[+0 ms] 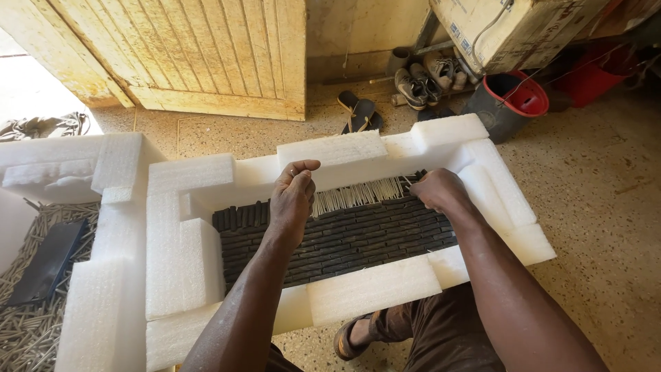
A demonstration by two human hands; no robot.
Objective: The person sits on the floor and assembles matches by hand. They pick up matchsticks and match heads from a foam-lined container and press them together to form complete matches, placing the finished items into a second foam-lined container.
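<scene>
A white foam packing frame (344, 148) lies on my lap and holds a dark woven mat (344, 241) made of rows of small black pieces. A row of pale upright strands (358, 193) sticks out along the mat's far edge. My left hand (292, 196) hovers over the left end of those strands, fingertips pinched together, apparently on a thin strand. My right hand (439, 189) rests closed on the mat's far right corner, fingers curled down at the strands' right end.
A second foam piece (69, 169) lies to the left above a pile of pale sticks (27, 324) and a dark flat slab (45, 265). Beyond are a wooden door (206, 55), sandals (358, 114), shoes (427, 79), a grey-and-red bucket (509, 100) and a cardboard box (509, 27).
</scene>
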